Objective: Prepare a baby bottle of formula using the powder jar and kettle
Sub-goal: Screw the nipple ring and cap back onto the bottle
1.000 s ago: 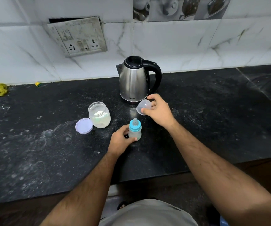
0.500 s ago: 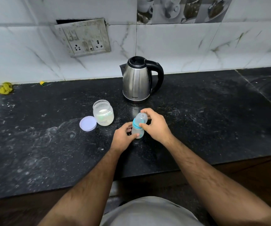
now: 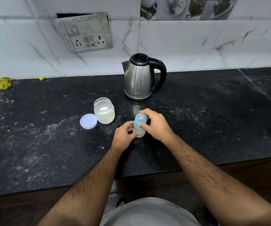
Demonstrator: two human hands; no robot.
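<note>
A small baby bottle (image 3: 139,130) with a blue collar stands on the black counter (image 3: 213,121). A clear cap (image 3: 141,118) sits over its teat. My left hand (image 3: 123,136) grips the bottle's lower body from the left. My right hand (image 3: 156,126) holds the cap, fingers curled over its top and thumb at the collar. The open powder jar (image 3: 104,113) with white powder stands to the left. Its lilac lid (image 3: 88,121) lies flat beside it. The steel kettle (image 3: 139,78) with a black handle stands behind the bottle, lid closed.
White powder is smeared over the counter left of the bottle. A yellow cloth (image 3: 2,83) lies at the back left by the tiled wall. A socket plate (image 3: 84,32) hangs on the wall. The counter's front edge runs just under my forearms.
My right hand brought the clear cap from beside the kettle down over the bottle's teat. My left hand kept its hold on the bottle.
</note>
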